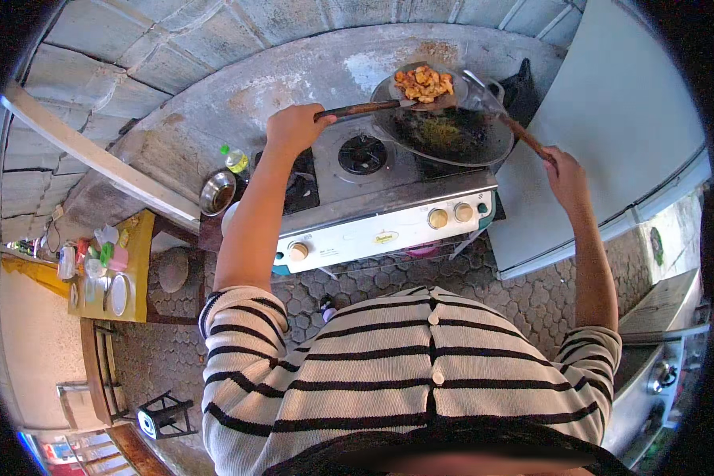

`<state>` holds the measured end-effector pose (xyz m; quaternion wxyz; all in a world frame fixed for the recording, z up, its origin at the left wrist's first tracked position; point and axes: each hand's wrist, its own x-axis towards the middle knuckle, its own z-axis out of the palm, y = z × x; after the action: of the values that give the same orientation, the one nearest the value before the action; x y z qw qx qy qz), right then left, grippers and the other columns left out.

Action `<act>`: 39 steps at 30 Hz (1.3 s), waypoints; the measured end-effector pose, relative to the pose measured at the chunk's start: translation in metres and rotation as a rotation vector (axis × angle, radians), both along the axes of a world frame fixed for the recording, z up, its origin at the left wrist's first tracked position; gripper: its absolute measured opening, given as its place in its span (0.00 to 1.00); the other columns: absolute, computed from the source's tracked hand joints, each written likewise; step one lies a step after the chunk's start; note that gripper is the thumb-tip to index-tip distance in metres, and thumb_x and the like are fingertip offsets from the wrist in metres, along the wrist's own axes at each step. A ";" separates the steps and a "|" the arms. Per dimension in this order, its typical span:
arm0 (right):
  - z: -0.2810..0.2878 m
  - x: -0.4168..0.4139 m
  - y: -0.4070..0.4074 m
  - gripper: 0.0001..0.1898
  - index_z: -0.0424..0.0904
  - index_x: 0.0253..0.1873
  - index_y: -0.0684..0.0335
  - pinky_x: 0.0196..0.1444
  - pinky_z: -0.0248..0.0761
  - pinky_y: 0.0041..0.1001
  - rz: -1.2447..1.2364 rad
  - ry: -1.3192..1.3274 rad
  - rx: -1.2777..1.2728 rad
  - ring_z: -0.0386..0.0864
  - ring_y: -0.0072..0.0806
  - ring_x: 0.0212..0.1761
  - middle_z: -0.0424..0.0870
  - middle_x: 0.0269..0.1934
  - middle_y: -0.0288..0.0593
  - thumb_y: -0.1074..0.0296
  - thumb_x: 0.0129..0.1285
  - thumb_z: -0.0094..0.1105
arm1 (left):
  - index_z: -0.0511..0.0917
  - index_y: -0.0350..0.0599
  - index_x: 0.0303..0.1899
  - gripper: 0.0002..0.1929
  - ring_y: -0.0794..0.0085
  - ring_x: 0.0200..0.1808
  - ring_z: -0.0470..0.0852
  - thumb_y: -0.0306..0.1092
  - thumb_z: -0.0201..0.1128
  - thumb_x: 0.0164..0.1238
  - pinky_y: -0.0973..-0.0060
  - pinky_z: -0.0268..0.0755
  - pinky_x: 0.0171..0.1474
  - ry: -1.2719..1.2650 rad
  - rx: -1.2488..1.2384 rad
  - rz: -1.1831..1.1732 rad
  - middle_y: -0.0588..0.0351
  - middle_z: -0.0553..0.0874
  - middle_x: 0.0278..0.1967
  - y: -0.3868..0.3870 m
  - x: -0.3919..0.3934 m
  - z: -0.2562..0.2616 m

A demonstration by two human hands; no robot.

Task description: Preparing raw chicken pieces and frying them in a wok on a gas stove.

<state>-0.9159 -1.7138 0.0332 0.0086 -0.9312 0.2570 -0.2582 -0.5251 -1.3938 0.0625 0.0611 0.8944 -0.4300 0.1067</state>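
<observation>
My left hand grips the wooden handle of a skimmer. Golden-brown fried pieces are heaped on its head, over the far side of a dark wok. In my right hand is the wooden handle of a metal-ended cooking utensil, probably a spatula. Its metal end reaches over the wok's right rim, beside the skimmer's head. The near part of the wok holds dark oil with a yellowish patch. Under the wok, the right burner of the gas stove is hidden.
A bare middle burner lies left of the wok. Left of the stove stand a metal bowl and a green-capped bottle. A pale panel bounds the right side. Containers crowd a yellow table at left.
</observation>
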 end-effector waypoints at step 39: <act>-0.310 0.095 0.119 0.30 0.66 0.63 0.54 0.57 0.67 0.43 -0.508 -0.356 0.349 0.71 0.55 0.57 0.76 0.53 0.58 0.71 0.52 0.62 | 0.83 0.58 0.46 0.21 0.56 0.46 0.84 0.60 0.52 0.67 0.56 0.75 0.48 0.048 0.034 -0.228 0.53 0.87 0.42 0.003 0.098 -0.015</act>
<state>-0.8207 -1.5946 -0.2765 0.1477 -0.7626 0.5150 -0.3626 -0.4269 -1.3912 0.0477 0.0678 0.8428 -0.5292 0.0704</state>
